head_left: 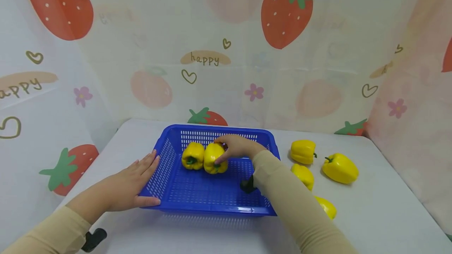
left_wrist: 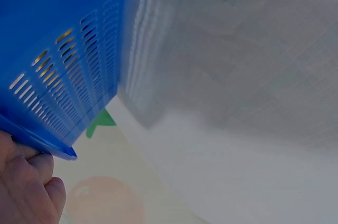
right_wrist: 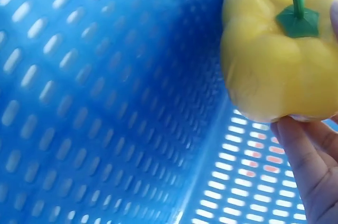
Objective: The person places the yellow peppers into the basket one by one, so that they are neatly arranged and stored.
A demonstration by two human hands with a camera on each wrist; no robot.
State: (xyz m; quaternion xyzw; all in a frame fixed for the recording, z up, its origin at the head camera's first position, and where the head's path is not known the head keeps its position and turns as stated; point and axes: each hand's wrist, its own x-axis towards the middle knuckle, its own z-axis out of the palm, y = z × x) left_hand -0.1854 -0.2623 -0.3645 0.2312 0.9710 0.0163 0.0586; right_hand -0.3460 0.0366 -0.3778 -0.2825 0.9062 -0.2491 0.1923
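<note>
A blue perforated plastic basket [head_left: 215, 209] stands on the white table. Inside it, toward the back left, two yellow bell peppers sit side by side. My right hand [head_left: 238, 146] reaches over the basket and holds the right-hand bell pepper [head_left: 212, 154] between thumb and fingers. Its green stem [right_wrist: 298, 2] shows in the right wrist view. The other bell pepper [head_left: 193, 155] is just left of it. My left hand [head_left: 128, 185] rests on the basket's left rim, fingers extended and thumb along the front corner. Part of that hand shows below the rim in the left wrist view.
Several more yellow bell peppers lie on the table right of the basket, among them one at the back [head_left: 303, 151] and one farther right [head_left: 340, 168]. My right forearm partly covers the nearest one [head_left: 326, 207]. A strawberry-print curtain [head_left: 212, 89] hangs behind the table.
</note>
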